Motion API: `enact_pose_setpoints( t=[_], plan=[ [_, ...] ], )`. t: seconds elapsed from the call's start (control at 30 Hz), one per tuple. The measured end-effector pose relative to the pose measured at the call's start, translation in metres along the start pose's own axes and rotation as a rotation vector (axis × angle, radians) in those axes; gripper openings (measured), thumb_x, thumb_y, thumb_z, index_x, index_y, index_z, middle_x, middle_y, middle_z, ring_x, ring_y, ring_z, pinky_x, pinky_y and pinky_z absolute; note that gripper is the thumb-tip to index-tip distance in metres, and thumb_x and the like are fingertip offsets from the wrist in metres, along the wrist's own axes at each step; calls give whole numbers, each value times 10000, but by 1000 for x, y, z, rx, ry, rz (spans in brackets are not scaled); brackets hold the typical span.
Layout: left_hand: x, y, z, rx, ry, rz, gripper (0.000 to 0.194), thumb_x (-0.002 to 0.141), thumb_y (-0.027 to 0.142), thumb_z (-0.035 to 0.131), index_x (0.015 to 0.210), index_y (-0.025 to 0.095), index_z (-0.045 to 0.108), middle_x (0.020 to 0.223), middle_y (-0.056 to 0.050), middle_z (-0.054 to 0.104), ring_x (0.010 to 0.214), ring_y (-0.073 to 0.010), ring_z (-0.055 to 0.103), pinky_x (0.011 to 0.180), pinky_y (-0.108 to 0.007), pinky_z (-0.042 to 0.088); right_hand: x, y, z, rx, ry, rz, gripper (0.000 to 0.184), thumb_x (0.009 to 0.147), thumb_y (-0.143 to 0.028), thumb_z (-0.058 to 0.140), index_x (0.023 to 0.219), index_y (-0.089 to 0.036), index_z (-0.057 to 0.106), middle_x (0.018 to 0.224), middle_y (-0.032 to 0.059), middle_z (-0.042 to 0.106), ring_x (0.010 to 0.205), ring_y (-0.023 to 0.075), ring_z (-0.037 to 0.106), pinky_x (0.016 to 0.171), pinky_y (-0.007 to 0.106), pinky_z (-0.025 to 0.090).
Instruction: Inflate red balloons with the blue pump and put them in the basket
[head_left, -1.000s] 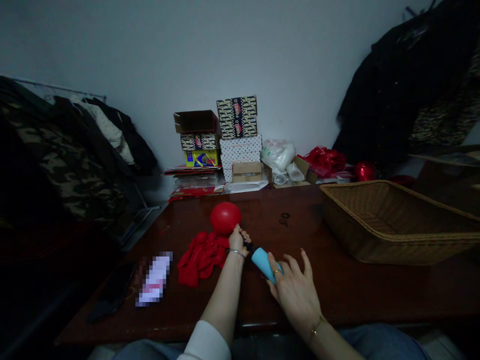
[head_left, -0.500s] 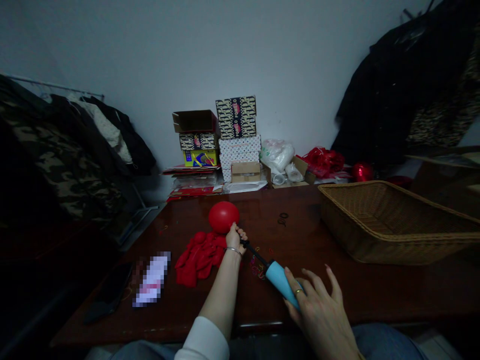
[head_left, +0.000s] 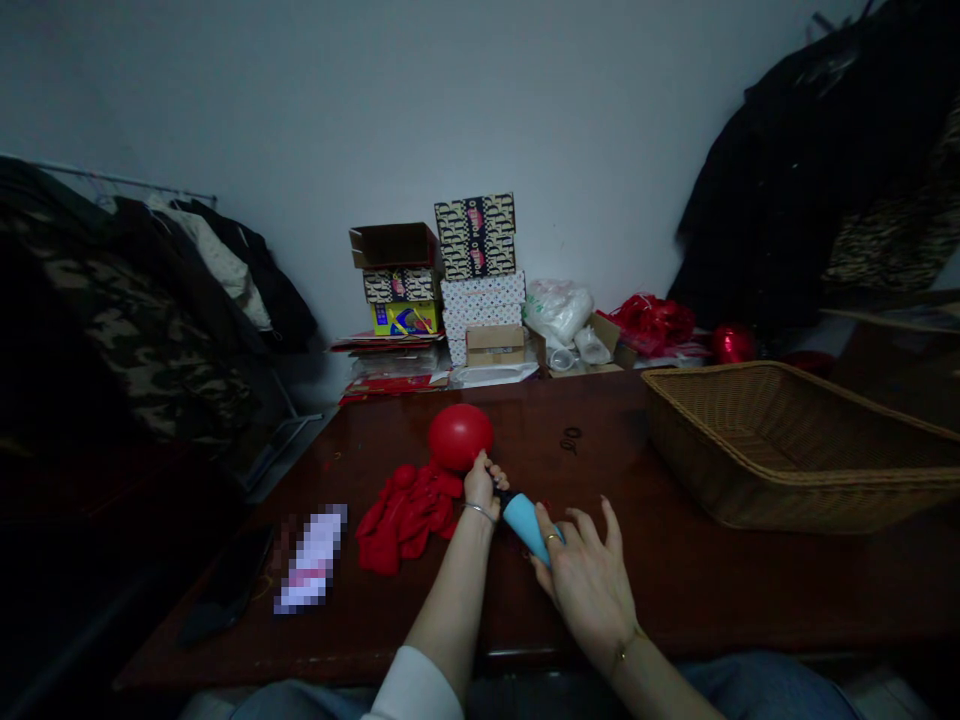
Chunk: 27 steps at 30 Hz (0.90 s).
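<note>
Covering the join between the inflated red balloon point(head_left: 460, 436) and the light-blue pump point(head_left: 527, 525), the fingers of the left hand point(head_left: 484, 482) conceal the balloon's neck and most of the pump's dark end. The far side of the pump barrel is hidden by the right hand point(head_left: 589, 575). Small bits point(head_left: 546, 504) beside the barrel are too small and too shaded to identify. A pale item point(head_left: 311, 560) on the near left of the table point(head_left: 690, 590) is pixelated and unreadable; a dark flat object point(head_left: 229, 585) next to it is hard to make out. The wicker basket point(head_left: 795, 490) is cut off at the right frame edge, and both forearms leave the frame at the bottom.

Left hand: closed around the balloon's neck at the pump's dark end, arm extended forward, bracelet at the wrist, white sleeve point(head_left: 420, 690) on the forearm. Right hand: palm down, gripping the barrel between thumb and index finger, remaining fingers raised and spread; the forearm enters from the lower right.

Balloon position: above the table, directly beyond the left hand. Pump orientation: slanted, dark end toward the left hand, barrel toward the right. A heap of red balloons point(head_left: 409, 515) lies left of the left hand. Dark loops point(head_left: 570, 440) lie between the inflated balloon and the basket.
</note>
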<state>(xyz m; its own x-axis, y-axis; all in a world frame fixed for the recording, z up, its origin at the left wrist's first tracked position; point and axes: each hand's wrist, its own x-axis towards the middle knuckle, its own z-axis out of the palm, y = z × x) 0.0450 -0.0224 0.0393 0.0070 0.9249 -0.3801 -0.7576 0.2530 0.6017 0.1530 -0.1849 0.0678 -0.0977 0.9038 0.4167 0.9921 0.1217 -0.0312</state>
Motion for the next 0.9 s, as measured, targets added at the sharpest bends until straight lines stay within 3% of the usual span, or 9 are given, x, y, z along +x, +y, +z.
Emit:
enact_pose_setpoints(
  t=[0.23,0.57,0.9],
  plan=[
    [0,-3,-1,-2,7,-1,330,824,341,549,621,186,340,470,89,269,328,-28,252,307,-129,175,-20,12,7,14,50,-9,469,802,-357,548,1244,-207,506,877,49,658,1018,247,521,1076,531,84],
    [13,13,-3,-35,9,12,336,822,330,561,617,186,336,478,87,263,330,-25,259,306,-121,185,-58,40,-4,27,145,-63,490,765,-346,577,1236,-224,512,918,50,674,991,254,545,1055,569,140],
    [4,4,-3,-44,48,2,316,863,296,495,617,185,331,467,85,277,320,-24,259,304,-119,182,-28,20,-5,19,19,-8,460,799,-349,556,1235,-205,527,904,54,665,1041,253,518,1082,533,76]
  ],
)
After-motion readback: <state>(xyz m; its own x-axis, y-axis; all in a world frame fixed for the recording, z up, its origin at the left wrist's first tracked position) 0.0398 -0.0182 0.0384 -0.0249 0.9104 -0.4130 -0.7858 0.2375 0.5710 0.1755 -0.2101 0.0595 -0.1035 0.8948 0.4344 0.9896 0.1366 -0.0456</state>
